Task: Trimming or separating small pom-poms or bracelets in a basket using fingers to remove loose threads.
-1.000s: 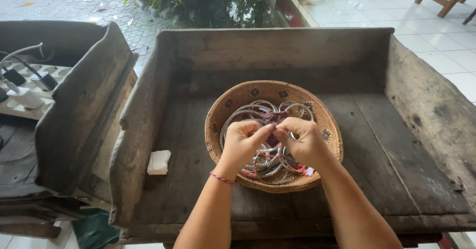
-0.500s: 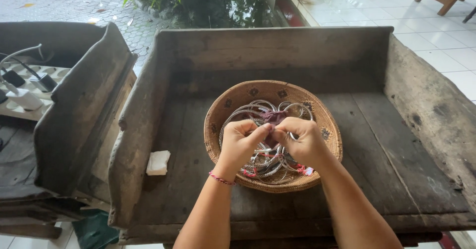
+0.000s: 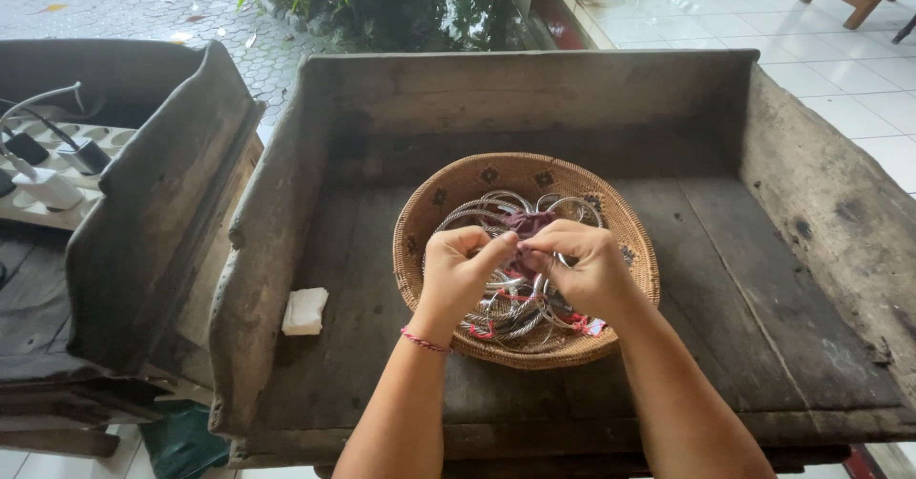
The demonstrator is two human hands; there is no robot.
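Two hands (image 3: 520,264), one basket (image 3: 429,212), many bangles (image 3: 506,312)

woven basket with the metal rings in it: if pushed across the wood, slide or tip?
Probably slides. The basket is wide, shallow and sits flat on the rough wooden tray, so tipping looks unlikely. The pile of metal rings likely adds weight low down. The coarse planks may drag it, and both hands over it would hinder a push.

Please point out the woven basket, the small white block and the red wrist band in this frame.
woven basket (image 3: 434,214): head view, on its bare left rim.
small white block (image 3: 304,310): head view, middle of its top face.
red wrist band (image 3: 424,341): head view, on the strand across the left wrist.
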